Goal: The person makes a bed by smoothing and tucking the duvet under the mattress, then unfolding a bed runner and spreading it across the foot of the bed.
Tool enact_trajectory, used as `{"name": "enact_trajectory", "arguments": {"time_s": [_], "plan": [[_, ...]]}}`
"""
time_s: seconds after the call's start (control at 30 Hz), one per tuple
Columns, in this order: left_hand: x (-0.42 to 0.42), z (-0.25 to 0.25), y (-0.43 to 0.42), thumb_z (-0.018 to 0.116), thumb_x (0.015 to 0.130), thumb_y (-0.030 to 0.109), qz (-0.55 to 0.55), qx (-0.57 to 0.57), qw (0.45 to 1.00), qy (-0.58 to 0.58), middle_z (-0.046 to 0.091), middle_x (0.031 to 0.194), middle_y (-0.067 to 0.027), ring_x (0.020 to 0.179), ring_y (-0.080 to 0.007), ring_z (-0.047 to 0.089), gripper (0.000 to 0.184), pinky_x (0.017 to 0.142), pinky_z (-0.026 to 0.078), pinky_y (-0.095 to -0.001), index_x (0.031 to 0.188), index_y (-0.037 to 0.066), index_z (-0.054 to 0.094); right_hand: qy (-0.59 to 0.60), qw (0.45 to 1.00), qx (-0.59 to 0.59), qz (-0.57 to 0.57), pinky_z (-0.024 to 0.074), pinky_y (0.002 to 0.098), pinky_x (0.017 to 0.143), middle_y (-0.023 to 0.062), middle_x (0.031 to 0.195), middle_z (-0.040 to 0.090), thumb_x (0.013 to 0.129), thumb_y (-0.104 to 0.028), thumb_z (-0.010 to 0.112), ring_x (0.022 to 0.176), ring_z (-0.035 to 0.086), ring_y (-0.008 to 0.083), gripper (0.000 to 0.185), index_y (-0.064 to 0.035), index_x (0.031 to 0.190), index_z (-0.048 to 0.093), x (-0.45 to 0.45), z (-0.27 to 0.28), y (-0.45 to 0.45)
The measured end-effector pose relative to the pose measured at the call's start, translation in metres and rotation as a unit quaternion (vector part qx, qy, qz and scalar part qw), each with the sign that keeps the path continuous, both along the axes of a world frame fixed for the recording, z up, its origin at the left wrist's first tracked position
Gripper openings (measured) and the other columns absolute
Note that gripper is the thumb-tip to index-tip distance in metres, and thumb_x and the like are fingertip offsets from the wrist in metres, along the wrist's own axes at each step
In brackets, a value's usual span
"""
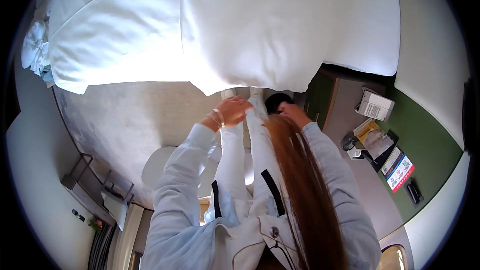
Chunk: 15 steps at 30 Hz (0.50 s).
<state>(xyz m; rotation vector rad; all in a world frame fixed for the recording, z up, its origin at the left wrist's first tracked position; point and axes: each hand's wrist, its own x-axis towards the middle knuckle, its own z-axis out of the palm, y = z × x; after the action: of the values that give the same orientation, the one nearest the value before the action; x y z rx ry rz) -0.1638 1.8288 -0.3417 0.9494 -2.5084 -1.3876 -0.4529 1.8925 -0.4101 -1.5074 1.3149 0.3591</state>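
My left hand (232, 111) is held in front of my legs, its back toward me and its fingers loosely bent to the right. Nothing shows in it, and a bracelet circles the wrist. My right hand (294, 113) is just beside a black round object (278, 103) low near the floor; whether they touch I cannot tell. Long hair (305, 180) hangs close to that hand, and its fingers are partly hidden and blurred. Ahead of both hands, a white sheet (260, 25) covers a bed and hangs over its near edge.
A bedside cabinet (345, 100) stands at the right, below a green panel (420, 140). On it are a white printed box (376, 105), a printed card (398, 170) and a black handset (413, 191). Bunched white cloth (35, 47) lies far left. Behind me is a pale rounded seat (162, 170).
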Motion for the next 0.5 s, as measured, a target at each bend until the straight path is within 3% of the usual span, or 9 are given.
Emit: {"name": "enact_trajectory", "arguments": {"time_s": [0.03,0.07,0.1,0.17,0.23,0.3,0.33,0.43,0.5], "plan": [[-0.013,-0.010,-0.009,0.056,0.070,0.014,0.001,0.002,1.000,0.002,0.056,0.096,-0.0102,0.089,-0.0276,0.053,0.026,0.081,0.041,-0.0354,0.095,0.007,0.052,-0.137,0.989,0.055,-0.025,0.0417,0.0344,0.074,0.0165,0.093,0.055,0.072,-0.022,0.054,0.089,0.052,0.0292,0.028,-0.0046,0.094,0.053,0.009,-0.029,0.006],[-0.024,-0.023,-0.021,0.054,0.071,0.016,-0.052,0.003,0.995,-0.087,0.053,0.102,-0.0105,0.093,-0.0276,0.051,0.030,0.083,0.040,-0.0351,0.099,0.006,0.050,-0.187,0.981,-0.048,0.014,0.0399,0.0397,0.078,0.0169,0.098,0.054,0.073,-0.021,0.049,0.090,0.051,0.0342,0.029,-0.0045,0.096,0.054,0.020,-0.060,0.014],[-0.033,-0.038,-0.034,0.053,0.072,0.018,-0.104,0.003,0.979,-0.174,0.050,0.108,-0.0109,0.096,-0.0277,0.050,0.033,0.085,0.039,-0.0348,0.103,0.006,0.048,-0.185,0.982,-0.046,0.016,0.0399,0.0397,0.078,0.0169,0.098,0.054,0.073,-0.021,0.049,0.090,0.051,0.0342,0.029,-0.0045,0.096,0.054,0.036,-0.043,-0.011],[-0.027,-0.035,-0.086,0.050,0.075,0.022,-0.075,0.206,0.915,-0.337,0.049,0.113,-0.0096,0.098,-0.0262,0.049,0.034,0.085,0.038,-0.0366,0.105,0.005,0.047,-0.119,0.990,-0.077,-0.005,0.0349,0.0379,0.087,0.0161,0.109,0.050,0.072,-0.029,0.052,0.101,0.045,0.0328,0.040,-0.0055,0.104,0.050,0.065,0.017,-0.084],[0.050,-0.172,-0.037,0.049,0.078,0.025,0.047,-0.057,0.946,-0.314,0.055,0.104,-0.0108,0.092,-0.0234,0.054,0.032,0.077,0.041,-0.0344,0.102,0.003,0.050,0.118,0.961,-0.247,-0.042,0.0336,0.0356,0.090,0.0141,0.117,0.045,0.074,-0.035,0.049,0.110,0.039,0.0283,0.045,-0.0077,0.110,0.048,0.008,-0.087,-0.088],[0.096,-0.182,-0.039,0.049,0.078,0.025,0.223,-0.040,0.919,-0.324,0.055,0.103,-0.0110,0.092,-0.0237,0.054,0.033,0.077,0.041,-0.0344,0.103,0.003,0.050,0.153,0.959,-0.188,-0.145,0.0349,0.0333,0.090,0.0136,0.118,0.045,0.077,-0.041,0.044,0.114,0.037,0.0249,0.051,-0.0074,0.116,0.044,-0.058,-0.075,-0.105],[0.105,-0.173,-0.038,0.048,0.078,0.026,0.299,0.014,0.894,-0.334,0.055,0.103,-0.0110,0.092,-0.0239,0.054,0.033,0.077,0.041,-0.0344,0.103,0.003,0.050,0.202,0.967,-0.103,-0.113,0.0370,0.0331,0.088,0.0147,0.114,0.048,0.077,-0.039,0.047,0.108,0.044,0.0267,0.049,-0.0087,0.116,0.044,-0.078,-0.054,-0.130],[0.111,-0.160,-0.031,0.048,0.078,0.026,0.446,0.121,0.828,-0.318,0.056,0.101,-0.0112,0.091,-0.0244,0.054,0.034,0.076,0.042,-0.0345,0.103,0.003,0.050,0.094,0.974,-0.111,-0.172,0.0397,0.0337,0.084,0.0153,0.110,0.051,0.074,-0.033,0.052,0.101,0.050,0.0277,0.046,-0.0088,0.112,0.047,-0.151,-0.079,-0.107],[0.107,-0.152,-0.026,0.048,0.078,0.027,0.507,0.163,0.795,-0.289,0.056,0.101,-0.0114,0.091,-0.0247,0.054,0.035,0.076,0.042,-0.0345,0.104,0.003,0.050,0.071,0.982,0.093,-0.149,0.0424,0.0310,0.078,0.0131,0.107,0.054,0.072,-0.025,0.059,0.097,0.052,0.0232,0.046,-0.0066,0.112,0.047,-0.153,-0.053,-0.097]]}}
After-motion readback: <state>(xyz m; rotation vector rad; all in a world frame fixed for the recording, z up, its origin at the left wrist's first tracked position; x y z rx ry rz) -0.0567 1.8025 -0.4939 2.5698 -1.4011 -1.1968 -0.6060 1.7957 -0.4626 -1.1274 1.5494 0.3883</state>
